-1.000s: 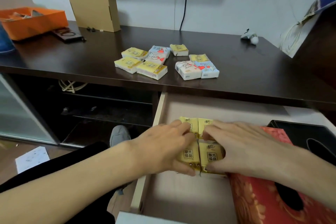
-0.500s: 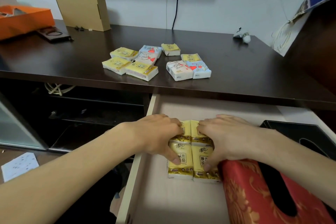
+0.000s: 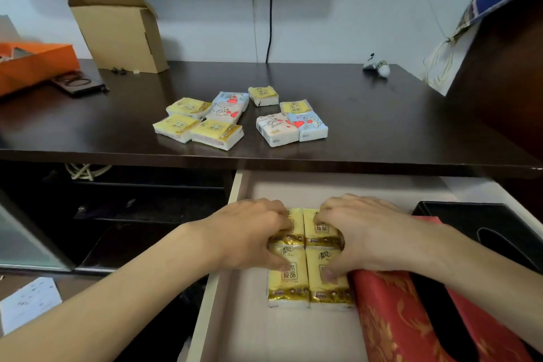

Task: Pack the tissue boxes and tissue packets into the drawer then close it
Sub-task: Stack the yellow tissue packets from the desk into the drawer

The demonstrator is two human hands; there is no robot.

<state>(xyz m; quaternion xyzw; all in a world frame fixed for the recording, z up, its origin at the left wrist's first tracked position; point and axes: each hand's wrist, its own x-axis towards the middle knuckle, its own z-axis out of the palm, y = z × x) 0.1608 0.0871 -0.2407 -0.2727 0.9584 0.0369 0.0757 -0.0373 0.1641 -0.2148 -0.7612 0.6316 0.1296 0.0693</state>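
Observation:
The open drawer (image 3: pixel 235 326) holds several yellow tissue packets (image 3: pixel 308 282) laid in a tight block beside a red tissue box (image 3: pixel 390 320) and a black tissue box (image 3: pixel 482 223). My left hand (image 3: pixel 249 232) presses on the block's left side, my right hand (image 3: pixel 361 229) on its right side, fingers curled over the packets. On the dark tabletop (image 3: pixel 382 114) lie more packets: a yellow group (image 3: pixel 199 126), white and blue ones with red hearts (image 3: pixel 291 126), and a small yellow one (image 3: pixel 263 94).
A cardboard box (image 3: pixel 120 29) and an orange box (image 3: pixel 32 62) stand at the back left of the tabletop. A small white object (image 3: pixel 379 66) sits at the back right. Dark shelves (image 3: pixel 132 209) lie left of the drawer. A paper sheet (image 3: pixel 29 303) is on the floor.
Both hands have slid the block of yellow packets a little toward the drawer's back and pressed it together beside the red box. The view has shifted slightly.

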